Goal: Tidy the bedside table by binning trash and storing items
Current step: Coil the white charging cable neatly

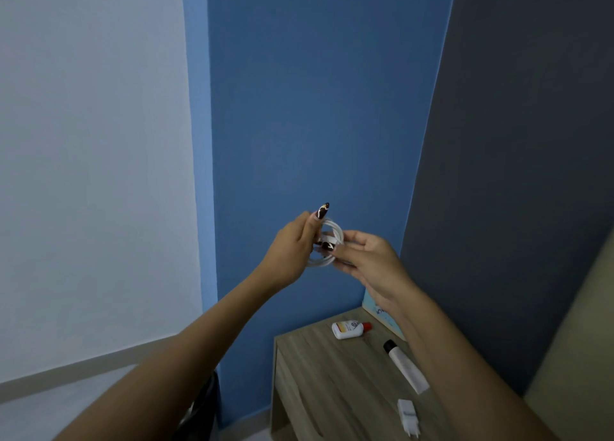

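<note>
In the middle of the frame both hands, left hand (292, 241) and right hand (365, 258), grip the white cable (327, 241) above the desk (332, 374); I think loops should stay tight and even.

Your left hand (292, 244) and right hand (368, 261) meet in front of the wall (299, 108), raised well above the bedside table (332, 381), with the coiled cable (327, 244) held between them. On the table, at your lower right, a small bottle (349, 329) lies on its side nearest the wall. A tube (405, 366) lies to its right and closer to you, and a charger plug (408, 415) lies nearer still. A box (382, 311) stands against the wall behind the bottle, partly hidden by your right wrist.
</note>
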The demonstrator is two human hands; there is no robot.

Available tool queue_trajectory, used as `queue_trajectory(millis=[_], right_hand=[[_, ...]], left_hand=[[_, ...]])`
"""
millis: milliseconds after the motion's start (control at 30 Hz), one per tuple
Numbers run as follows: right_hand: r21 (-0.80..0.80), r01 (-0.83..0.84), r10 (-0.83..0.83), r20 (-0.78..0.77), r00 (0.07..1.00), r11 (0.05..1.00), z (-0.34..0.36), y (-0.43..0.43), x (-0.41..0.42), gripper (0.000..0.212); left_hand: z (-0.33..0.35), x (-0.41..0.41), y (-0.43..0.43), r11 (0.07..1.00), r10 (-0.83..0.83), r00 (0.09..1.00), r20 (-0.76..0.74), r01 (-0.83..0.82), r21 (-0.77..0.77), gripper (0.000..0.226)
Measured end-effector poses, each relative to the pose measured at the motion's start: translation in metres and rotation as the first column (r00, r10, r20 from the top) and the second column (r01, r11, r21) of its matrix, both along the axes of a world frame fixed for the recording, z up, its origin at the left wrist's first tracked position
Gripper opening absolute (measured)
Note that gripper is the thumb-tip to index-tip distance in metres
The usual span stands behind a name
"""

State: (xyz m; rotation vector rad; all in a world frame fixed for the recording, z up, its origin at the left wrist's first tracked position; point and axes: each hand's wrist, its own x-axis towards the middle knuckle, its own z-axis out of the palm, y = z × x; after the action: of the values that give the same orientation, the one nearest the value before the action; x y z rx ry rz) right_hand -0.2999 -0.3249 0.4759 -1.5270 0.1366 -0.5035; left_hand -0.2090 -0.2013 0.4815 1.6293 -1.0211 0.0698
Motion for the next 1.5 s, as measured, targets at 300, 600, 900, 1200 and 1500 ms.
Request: queue_trajectory(millis=[300,600,900,1200,1500], right_hand=[[0.099,-0.137,0.143,-0.064,0.988,0.986,-0.002,-0.013,0.0,0.02],[-0.006,0.112,-0.112,-0.06,0.992,0.994,-0.011,-0.021,0.002,0.014],[-0.019,0.23,-0.23,-0.064,0.971,0.973,-0.013,-0.029,0.001,0.015],[0.236,0.042,-0.032,-0.046,0.998,0.971,-0.03,-0.052,0.006,0.018],[0.129,0.243,-0.218,-0.181,0.959,0.961,-0.058,-0.105,0.062,0.013]], left_hand=[[-0.003,0.01,-0.003,0.995,-0.069,0.993,-0.093,0.062,-0.079,0.022],[-0.012,0.021,0.006,0.994,-0.108,0.992,-0.066,0.108,0.002,0.018],[-0.012,0.02,0.009,0.956,-0.263,0.929,-0.26,0.288,0.062,0.022],[-0.032,0.039,-0.021,0.979,-0.175,0.943,-0.283,0.197,0.053,0.023],[-0.063,0.102,-0.082,0.976,-0.148,0.935,-0.323,0.19,0.103,0.019]])
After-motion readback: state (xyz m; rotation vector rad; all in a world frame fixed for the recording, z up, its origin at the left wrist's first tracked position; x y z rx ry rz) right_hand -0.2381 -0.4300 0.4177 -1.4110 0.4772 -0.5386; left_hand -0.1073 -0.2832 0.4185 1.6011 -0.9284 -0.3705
